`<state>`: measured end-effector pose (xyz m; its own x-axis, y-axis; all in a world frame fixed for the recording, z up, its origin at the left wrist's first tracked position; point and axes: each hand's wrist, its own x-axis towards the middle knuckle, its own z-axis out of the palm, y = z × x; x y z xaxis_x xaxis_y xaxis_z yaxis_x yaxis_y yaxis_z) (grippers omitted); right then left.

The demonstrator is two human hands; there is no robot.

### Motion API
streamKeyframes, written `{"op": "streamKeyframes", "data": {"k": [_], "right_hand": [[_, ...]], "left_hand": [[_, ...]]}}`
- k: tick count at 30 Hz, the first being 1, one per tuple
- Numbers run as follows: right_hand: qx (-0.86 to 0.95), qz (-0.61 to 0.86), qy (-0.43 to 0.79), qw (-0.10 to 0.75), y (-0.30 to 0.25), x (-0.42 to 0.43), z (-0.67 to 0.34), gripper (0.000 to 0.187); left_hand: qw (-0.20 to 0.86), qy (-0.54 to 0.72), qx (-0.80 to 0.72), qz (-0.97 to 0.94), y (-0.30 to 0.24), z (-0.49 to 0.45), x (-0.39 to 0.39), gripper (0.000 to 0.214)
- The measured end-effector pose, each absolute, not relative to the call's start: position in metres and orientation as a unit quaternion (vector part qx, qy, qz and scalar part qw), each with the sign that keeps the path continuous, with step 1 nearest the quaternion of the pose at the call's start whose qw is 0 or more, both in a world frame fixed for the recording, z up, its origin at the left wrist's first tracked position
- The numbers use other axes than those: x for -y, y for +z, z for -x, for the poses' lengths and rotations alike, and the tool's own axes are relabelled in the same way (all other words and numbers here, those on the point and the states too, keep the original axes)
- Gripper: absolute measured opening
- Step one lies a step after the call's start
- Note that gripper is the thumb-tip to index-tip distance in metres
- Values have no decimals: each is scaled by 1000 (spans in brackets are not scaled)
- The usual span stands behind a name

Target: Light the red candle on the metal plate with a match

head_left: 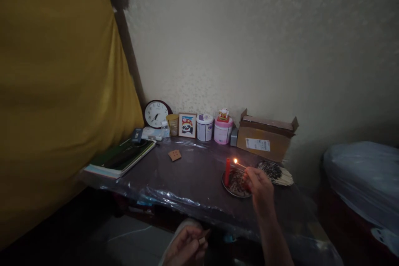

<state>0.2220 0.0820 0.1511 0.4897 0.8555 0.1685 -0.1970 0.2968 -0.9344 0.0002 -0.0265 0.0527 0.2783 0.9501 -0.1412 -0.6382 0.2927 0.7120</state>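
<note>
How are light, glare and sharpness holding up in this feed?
Head view: dim overall, the flame at the right hand a small bright spot; head view: glare streaks on the table's front edge, deep shadow beneath; head view: the left hand's small item too indistinct to identify.

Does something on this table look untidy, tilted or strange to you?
Yes, mild untidiness. Dark bits litter the dish that holds the red candle, though they are too small to identify. Farther right, pale sticks poke out in a loose bunch beside a dark heap. The cardboard box has flaps sticking up.
</note>
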Motion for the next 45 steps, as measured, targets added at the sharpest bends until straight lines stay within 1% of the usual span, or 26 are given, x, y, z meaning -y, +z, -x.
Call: {"op": "streamKeyframes", "data": {"k": [6, 11, 20, 29, 39, 45], "right_hand": [[329, 456, 378, 735, 150, -83, -216, 21], [321, 448, 389, 738, 141, -87, -216, 21], [321, 450, 392, 735, 144, -82, -217, 18], [347, 450, 387, 726, 137, -84, -224, 15], [293, 431, 444, 728, 141, -85, -222, 17], [334, 446, 434, 708, 141, -82, -221, 15]], "left_hand": [[767, 505, -247, -309, 61, 2, 2, 19], [768, 503, -194, -346, 61, -2, -22, 21], [770, 484, -189, -370, 71, -2, -50, 17], [790, 470, -178, -351, 69, -6, -51, 16], [794, 475, -185, -332, 68, -6, -51, 14], [795, 475, -178, -332, 66, -8, -51, 16]]}}
